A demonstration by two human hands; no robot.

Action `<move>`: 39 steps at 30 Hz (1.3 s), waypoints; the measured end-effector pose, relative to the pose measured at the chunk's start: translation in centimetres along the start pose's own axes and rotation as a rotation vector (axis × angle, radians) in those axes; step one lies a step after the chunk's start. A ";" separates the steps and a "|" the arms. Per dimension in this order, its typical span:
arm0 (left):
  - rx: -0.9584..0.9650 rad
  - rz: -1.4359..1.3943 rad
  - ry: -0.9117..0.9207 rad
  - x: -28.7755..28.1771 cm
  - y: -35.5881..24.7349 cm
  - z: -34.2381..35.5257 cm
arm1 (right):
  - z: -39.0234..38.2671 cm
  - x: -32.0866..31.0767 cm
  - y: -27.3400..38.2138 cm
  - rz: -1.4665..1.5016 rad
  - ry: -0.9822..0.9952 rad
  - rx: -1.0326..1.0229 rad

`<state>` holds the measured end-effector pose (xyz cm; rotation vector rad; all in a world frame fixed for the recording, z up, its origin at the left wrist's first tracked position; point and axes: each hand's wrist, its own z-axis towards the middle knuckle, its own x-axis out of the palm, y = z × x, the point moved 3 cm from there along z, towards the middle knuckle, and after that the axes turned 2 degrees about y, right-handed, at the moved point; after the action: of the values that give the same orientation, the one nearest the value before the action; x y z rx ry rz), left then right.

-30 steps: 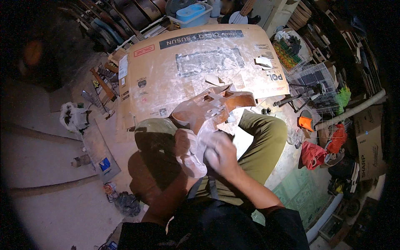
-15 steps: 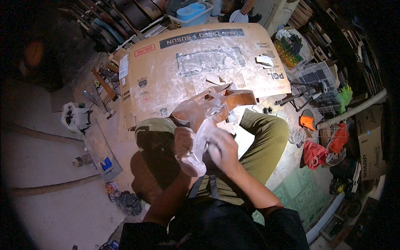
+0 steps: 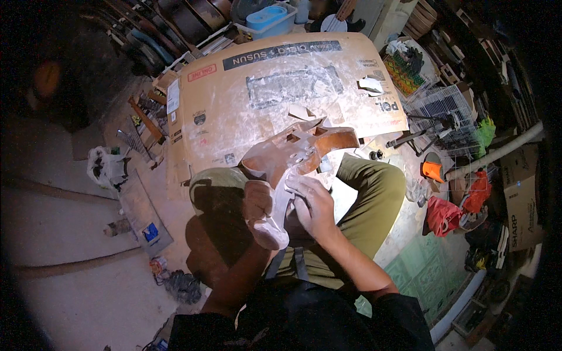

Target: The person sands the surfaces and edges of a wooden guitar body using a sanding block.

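Note:
A dusty wooden guitar body (image 3: pixel 266 158) with cut-out cavities and small holes lies across my lap, its brown side edge facing right. Its near end is coated in pale dust and sits partly in shadow. My right hand (image 3: pixel 313 202) presses against the near right edge of the body, fingers bent together and thumb tucked below. Whatever lies under those fingers is too hidden to name. My left forearm (image 3: pixel 237 278) reaches up beneath the body's near left end, and the fingers of that hand are hidden.
A flattened, dust-covered cardboard sheet (image 3: pixel 234 117) lies ahead. Left are hand tools (image 3: pixel 146 120), a white plastic bag (image 3: pixel 106 165) and a board (image 3: pixel 142 210). To the right stand a wire rack (image 3: pixel 448 117), an orange item (image 3: pixel 432 169) and a red bag (image 3: pixel 442 216).
My right hand was blurred by motion and now shows sharply, fingers resting on the edge of the guitar body. The guitar body has stayed almost in place.

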<state>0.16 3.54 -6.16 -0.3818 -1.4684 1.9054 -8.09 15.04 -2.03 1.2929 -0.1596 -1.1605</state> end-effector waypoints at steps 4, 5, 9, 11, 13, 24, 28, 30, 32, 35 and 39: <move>-0.028 -0.024 -0.009 -0.4 1.2 0.3 | -0.4 0.0 4.2 0.173 0.036 -0.009; -0.046 -0.034 -0.009 -0.7 1.8 0.2 | -0.1 0.0 3.3 0.110 0.020 -0.009; -0.328 -0.051 0.058 -2.9 6.9 -2.9 | 0.6 -0.2 1.8 0.012 0.010 -0.015; -0.202 -0.001 0.003 -1.7 2.8 -1.6 | -0.5 -0.3 4.6 0.152 0.033 -0.059; -0.131 0.033 -0.026 -0.9 -0.2 -0.3 | -0.2 -0.2 2.9 0.117 0.021 -0.048; -0.060 -0.271 -0.184 -1.5 3.8 -2.3 | 0.9 -0.1 4.6 0.186 0.031 -0.022; -0.209 -0.425 -0.132 1.3 -3.2 1.3 | 1.0 -0.5 2.3 0.087 0.088 -0.013; -0.133 -0.461 0.021 0.1 -2.1 0.9 | 1.7 -0.5 1.6 0.015 0.080 0.016; -0.100 -0.414 0.049 -0.2 -1.9 0.7 | 1.2 -0.9 4.9 0.177 0.136 -0.019; -0.134 -0.328 0.013 0.4 -2.5 1.0 | 0.8 -0.6 3.3 0.163 0.151 -0.033; -0.189 -0.342 -0.013 0.6 -3.4 1.7 | 0.6 -0.5 4.1 0.004 0.135 -0.049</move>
<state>-0.13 3.11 -2.31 -0.1879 -1.6121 1.5085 -6.35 14.35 1.65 1.3216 -0.0345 -1.0636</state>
